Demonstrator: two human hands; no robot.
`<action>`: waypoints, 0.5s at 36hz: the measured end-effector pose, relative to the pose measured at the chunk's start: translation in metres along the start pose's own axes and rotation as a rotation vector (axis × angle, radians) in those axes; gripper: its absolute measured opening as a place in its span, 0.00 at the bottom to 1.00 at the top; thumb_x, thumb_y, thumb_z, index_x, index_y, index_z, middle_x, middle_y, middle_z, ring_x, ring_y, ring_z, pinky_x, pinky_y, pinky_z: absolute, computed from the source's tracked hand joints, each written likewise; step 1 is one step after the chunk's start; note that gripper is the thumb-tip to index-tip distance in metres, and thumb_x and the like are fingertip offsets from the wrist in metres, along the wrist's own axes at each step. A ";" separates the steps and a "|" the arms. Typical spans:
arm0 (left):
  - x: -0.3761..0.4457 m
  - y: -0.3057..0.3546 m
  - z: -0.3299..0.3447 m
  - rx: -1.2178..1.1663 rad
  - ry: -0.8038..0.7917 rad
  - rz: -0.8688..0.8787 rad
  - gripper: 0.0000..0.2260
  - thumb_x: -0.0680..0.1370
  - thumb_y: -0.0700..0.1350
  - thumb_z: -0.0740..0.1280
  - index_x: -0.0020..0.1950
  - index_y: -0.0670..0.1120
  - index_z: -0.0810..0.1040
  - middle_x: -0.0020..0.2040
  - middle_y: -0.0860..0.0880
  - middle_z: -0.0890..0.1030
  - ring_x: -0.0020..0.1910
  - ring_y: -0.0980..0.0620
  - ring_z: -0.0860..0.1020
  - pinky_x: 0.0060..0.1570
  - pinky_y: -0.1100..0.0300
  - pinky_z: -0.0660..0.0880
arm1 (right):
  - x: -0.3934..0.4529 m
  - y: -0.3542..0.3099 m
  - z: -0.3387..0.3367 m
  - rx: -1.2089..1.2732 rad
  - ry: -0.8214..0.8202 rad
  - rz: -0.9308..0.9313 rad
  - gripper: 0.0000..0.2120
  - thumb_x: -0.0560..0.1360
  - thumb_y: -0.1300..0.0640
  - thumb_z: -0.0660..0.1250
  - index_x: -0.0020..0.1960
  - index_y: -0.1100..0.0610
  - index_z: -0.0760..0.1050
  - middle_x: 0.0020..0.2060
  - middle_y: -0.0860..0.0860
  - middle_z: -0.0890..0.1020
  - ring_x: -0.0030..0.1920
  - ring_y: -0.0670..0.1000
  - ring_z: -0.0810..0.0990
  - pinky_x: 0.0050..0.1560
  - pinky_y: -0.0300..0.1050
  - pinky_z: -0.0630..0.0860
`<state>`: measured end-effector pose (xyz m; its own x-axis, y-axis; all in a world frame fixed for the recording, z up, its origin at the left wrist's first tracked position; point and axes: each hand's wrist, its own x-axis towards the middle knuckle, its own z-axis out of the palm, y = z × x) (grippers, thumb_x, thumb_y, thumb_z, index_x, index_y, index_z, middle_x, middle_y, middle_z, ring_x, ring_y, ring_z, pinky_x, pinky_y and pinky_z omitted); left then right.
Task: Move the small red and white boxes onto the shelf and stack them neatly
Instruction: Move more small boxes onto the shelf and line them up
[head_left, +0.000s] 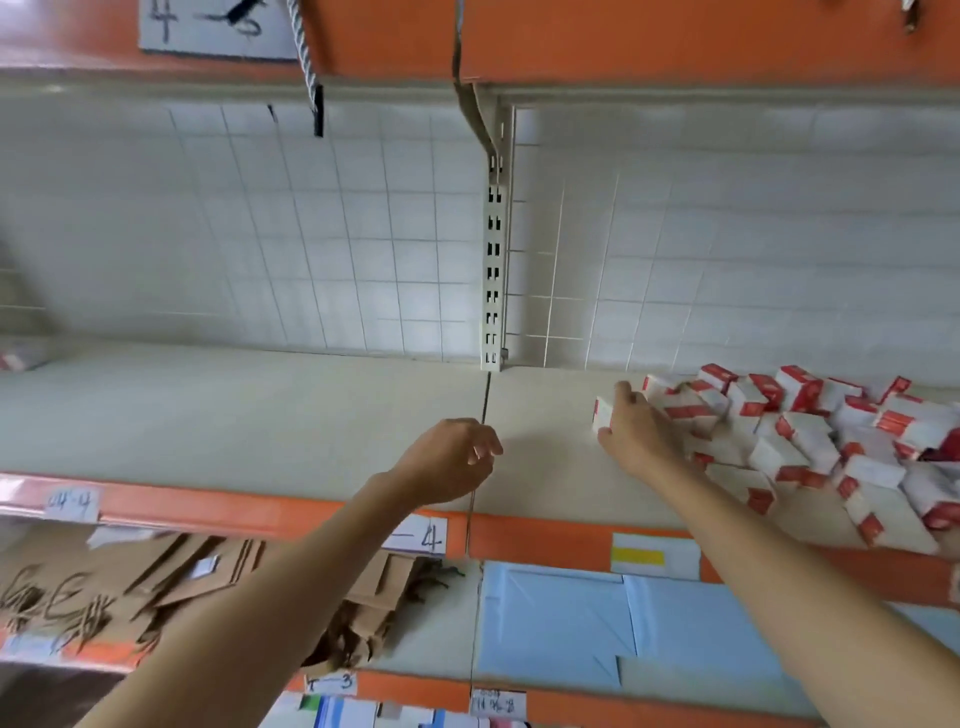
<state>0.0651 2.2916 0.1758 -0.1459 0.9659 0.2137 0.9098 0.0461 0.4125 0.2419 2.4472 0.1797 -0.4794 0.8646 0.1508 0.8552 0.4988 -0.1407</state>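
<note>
A loose heap of several small red and white boxes (810, 436) lies on the right part of the beige shelf (260, 410). My right hand (636, 431) is at the heap's left edge, its fingers curled round one small red and white box (602, 413) that stands on the shelf. My left hand (452, 460) hovers over the shelf's front middle, near the seam between two shelf boards, fingers loosely curled and holding nothing.
An orange shelf edge (270, 512) with paper labels runs along the front. Below lie brown paper bags (197, 577) on the left and light blue flat packs (597, 618) on the right. A white wire grid back panel (311, 234) and slotted upright (493, 260) stand behind.
</note>
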 end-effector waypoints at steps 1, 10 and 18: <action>-0.005 -0.003 -0.003 0.010 0.008 -0.016 0.10 0.75 0.39 0.64 0.53 0.45 0.82 0.48 0.47 0.82 0.44 0.51 0.80 0.48 0.57 0.76 | 0.000 -0.003 0.000 0.000 0.000 -0.011 0.18 0.77 0.57 0.60 0.64 0.62 0.60 0.61 0.59 0.73 0.58 0.62 0.74 0.43 0.47 0.68; -0.043 -0.031 -0.044 0.077 0.088 -0.087 0.09 0.75 0.40 0.64 0.53 0.45 0.81 0.48 0.48 0.81 0.44 0.51 0.80 0.48 0.56 0.76 | -0.006 -0.069 -0.009 0.164 -0.142 -0.144 0.24 0.73 0.54 0.65 0.64 0.60 0.58 0.62 0.58 0.74 0.59 0.61 0.74 0.46 0.45 0.66; -0.105 -0.093 -0.106 0.131 0.138 -0.153 0.09 0.76 0.41 0.64 0.53 0.46 0.81 0.49 0.48 0.81 0.44 0.51 0.80 0.47 0.57 0.76 | -0.027 -0.197 -0.014 0.223 -0.134 -0.336 0.23 0.73 0.53 0.64 0.63 0.58 0.59 0.58 0.58 0.75 0.55 0.61 0.75 0.45 0.47 0.68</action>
<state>-0.0453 2.1591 0.2085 -0.3293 0.9017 0.2801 0.9143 0.2304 0.3331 0.0893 2.3245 0.2170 -0.7580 0.6448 0.0982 0.5908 0.7426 -0.3155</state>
